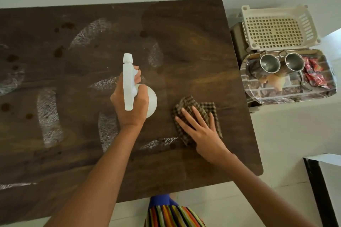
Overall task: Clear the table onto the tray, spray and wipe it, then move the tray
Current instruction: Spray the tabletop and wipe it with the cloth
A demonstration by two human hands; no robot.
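Note:
My left hand (pixel 129 108) grips a white spray bottle (pixel 129 83) above the middle of the dark wooden table (pixel 193 42), nozzle pointing away from me. My right hand (pixel 203 131) lies flat, fingers spread, pressing a brown checked cloth (pixel 208 107) onto the table's right part. White foamy spray patches (pixel 48 116) and dark stains (pixel 62 51) mark the left and middle of the tabletop. Off the table's right edge sits the shiny tray (pixel 276 97), holding two steel cups (pixel 269 63), red wrappers (pixel 313 73) and a spoon (pixel 304 83).
A white plastic lattice basket (pixel 273 29) stands behind the tray on a low stand. The floor is pale tile. A dark door frame (pixel 319 190) runs along the lower right. My striped garment (pixel 173 215) shows at the near table edge.

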